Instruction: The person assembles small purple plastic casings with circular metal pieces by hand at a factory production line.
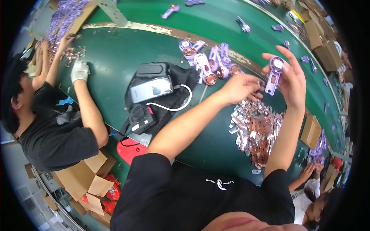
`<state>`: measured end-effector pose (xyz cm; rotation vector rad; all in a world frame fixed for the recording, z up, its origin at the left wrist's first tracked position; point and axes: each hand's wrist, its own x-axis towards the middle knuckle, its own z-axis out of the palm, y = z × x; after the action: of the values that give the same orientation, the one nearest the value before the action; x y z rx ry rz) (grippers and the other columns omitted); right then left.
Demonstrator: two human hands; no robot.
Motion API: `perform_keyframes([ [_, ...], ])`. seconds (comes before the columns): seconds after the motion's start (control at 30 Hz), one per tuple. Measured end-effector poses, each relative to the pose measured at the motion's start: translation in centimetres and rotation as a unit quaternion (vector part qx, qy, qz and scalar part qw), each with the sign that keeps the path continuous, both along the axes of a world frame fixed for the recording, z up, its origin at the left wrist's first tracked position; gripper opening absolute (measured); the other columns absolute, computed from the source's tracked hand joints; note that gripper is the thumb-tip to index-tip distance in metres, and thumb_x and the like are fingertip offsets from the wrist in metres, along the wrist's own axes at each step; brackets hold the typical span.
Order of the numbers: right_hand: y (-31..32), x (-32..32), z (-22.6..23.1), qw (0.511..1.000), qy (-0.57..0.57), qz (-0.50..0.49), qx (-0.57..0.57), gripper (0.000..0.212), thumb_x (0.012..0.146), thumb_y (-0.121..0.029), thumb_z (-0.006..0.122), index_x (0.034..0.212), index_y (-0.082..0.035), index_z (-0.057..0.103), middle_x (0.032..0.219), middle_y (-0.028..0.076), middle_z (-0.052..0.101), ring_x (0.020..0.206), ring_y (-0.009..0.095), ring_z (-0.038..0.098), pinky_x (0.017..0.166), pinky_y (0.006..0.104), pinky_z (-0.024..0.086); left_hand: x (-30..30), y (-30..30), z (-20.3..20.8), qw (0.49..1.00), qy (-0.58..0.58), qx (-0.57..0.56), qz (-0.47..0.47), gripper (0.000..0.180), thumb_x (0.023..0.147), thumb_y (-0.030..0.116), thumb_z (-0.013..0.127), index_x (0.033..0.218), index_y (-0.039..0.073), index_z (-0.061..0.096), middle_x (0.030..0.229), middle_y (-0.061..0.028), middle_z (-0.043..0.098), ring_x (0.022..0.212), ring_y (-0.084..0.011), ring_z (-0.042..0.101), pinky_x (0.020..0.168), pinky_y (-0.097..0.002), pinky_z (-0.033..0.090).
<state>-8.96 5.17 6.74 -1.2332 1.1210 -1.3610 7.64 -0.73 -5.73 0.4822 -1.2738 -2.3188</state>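
Light: bright, even; source out of view
Surface (110, 52): evenly lit, shadows soft and faint
Silver device (152, 90): pale sheen at ten o'clock
Metal pile (256, 134): small glints between three and four
Belt (219, 21): edges bowed, twelve to three o'clock
Rim: black; details smeared near three o'clock

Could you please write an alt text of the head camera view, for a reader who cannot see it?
A person's right hand holds up a purple part, the left hand close beside it. Below them, a heap of copper-coloured and silvery pieces lies on a green table; more purple parts lie beyond the left hand.
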Motion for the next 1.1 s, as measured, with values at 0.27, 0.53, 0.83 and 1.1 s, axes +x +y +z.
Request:
perform_keyframes([
  [0.27,3.3,-1.8,-4.5,0.993,-0.065,-0.087,-0.053,0.040,0.112,-0.019,0.049,0.143,0.005,0.051,0.145,0.029,0.059,0.138,0.041,0.057,0.116,0.0478,0.047,0.6,-1.2,0.4,0.999,0.015,-0.014,-0.045,0.040,0.111,0.013,0.048,0.140,-0.013,0.055,0.127,-0.0220,0.070,0.107,-0.0313,0.076,0.088,-0.0357,0.065],
  [0.53,2.2,0.1,-7.0,0.991,-0.106,-0.087,0.000,0.034,0.112,-0.021,0.049,0.136,0.001,0.057,0.131,0.022,0.070,0.121,0.025,0.067,0.107,0.0402,0.051,0.7,-0.9,0.4,0.997,0.017,-0.016,-0.068,0.038,0.111,0.012,0.043,0.135,-0.010,0.062,0.120,-0.0195,0.073,0.110,-0.0290,0.075,0.094,-0.0366,0.063],
  [0.83,1.7,0.3,-8.2,0.992,-0.095,-0.079,0.010,0.033,0.112,-0.021,0.048,0.135,0.001,0.059,0.129,0.018,0.071,0.114,0.021,0.068,0.100,0.0353,0.055,0.8,-0.8,1.0,0.998,0.023,0.015,-0.056,0.034,0.103,0.005,0.047,0.125,-0.012,0.066,0.116,-0.0186,0.075,0.102,-0.0306,0.077,0.090,-0.0371,0.064],
  [1.1,1.8,-0.1,-8.6,0.992,-0.100,-0.066,0.033,0.035,0.113,-0.017,0.044,0.140,0.003,0.053,0.139,0.026,0.064,0.126,0.028,0.064,0.110,0.0402,0.051,1.0,-0.7,1.2,0.998,0.041,0.000,-0.050,0.030,0.102,0.007,0.057,0.124,-0.011,0.068,0.114,-0.0179,0.076,0.098,-0.0282,0.078,0.086,-0.0350,0.064],
])
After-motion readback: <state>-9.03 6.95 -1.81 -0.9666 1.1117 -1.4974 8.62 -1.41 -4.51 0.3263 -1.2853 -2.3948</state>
